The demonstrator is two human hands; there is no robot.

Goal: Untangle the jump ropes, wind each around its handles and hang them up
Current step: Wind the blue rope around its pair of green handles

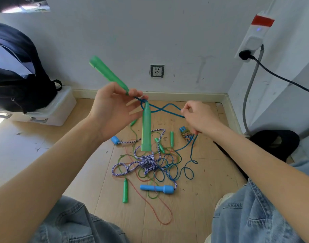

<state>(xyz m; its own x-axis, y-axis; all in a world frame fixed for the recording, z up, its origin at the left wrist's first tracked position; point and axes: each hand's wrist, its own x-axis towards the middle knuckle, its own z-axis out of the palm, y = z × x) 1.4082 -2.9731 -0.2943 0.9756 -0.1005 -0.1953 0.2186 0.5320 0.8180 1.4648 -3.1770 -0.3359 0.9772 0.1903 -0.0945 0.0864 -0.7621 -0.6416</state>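
- Left hand [113, 107]: fingers pinch the green handles [146, 127] at their rope ends.
- Right hand [199, 116], at 3 o'clock: fingers pinch the blue rope [167, 108].
- Tangled ropes [150, 163] lie on the floor at 6 o'clock.

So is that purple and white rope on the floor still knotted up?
Yes, knotted. The purple and white rope bunches into a tight clump mid-pile, thinner green and blue cords looped through it; its blue handles lie apart on the floor.
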